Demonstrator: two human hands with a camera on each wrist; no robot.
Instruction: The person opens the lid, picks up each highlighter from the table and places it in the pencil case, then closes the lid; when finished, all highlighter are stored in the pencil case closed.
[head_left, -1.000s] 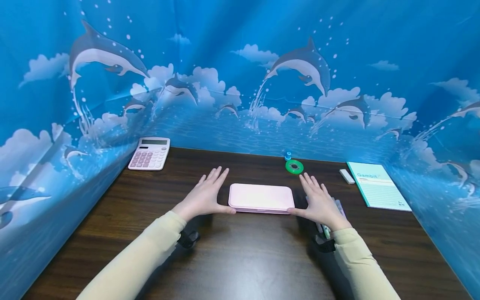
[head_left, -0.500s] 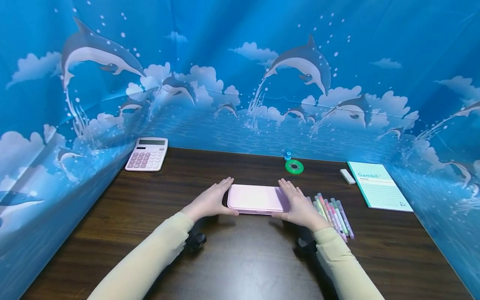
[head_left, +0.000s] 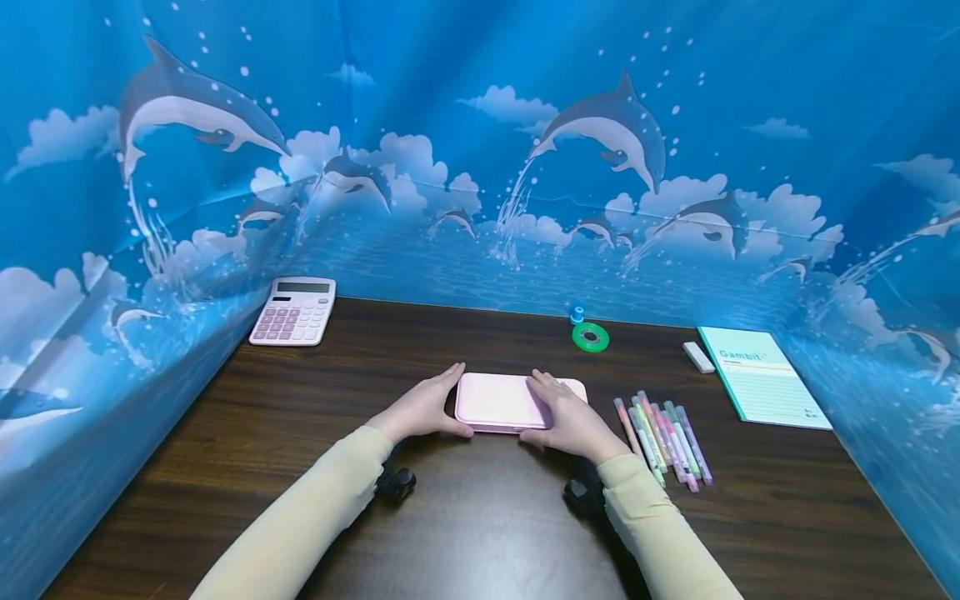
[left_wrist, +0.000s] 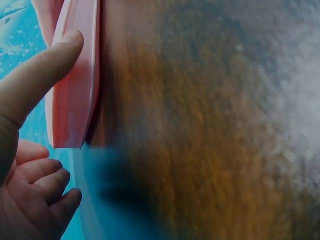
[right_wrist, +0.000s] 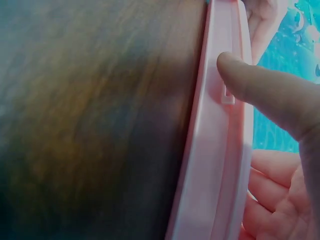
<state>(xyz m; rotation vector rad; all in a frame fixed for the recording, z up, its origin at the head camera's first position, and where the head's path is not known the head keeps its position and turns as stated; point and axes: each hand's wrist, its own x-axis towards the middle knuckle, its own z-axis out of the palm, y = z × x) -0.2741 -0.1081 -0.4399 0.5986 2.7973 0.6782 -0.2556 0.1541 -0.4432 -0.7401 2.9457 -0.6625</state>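
Note:
A closed pink pencil case (head_left: 487,400) lies flat on the dark wooden table, its long side facing me. My left hand (head_left: 422,408) grips its left end, with the thumb (left_wrist: 47,65) against the front side and the fingers around the end. My right hand (head_left: 573,423) reaches over the lid right of the middle. That hand's thumb (right_wrist: 265,85) presses at the small front latch (right_wrist: 228,97), while its fingers lie across the top toward the back edge. The right end of the case shows past this hand.
Several pastel markers (head_left: 667,437) lie side by side right of the case. Behind stand a green tape roll (head_left: 591,337) and a small blue item (head_left: 577,315). A white eraser (head_left: 698,357) and a notepad (head_left: 765,375) lie at right, a calculator (head_left: 294,311) at back left.
My right hand has moved left from the case's right end to near its middle, uncovering the markers. My left hand has closed in on the left end. The case has stayed shut.

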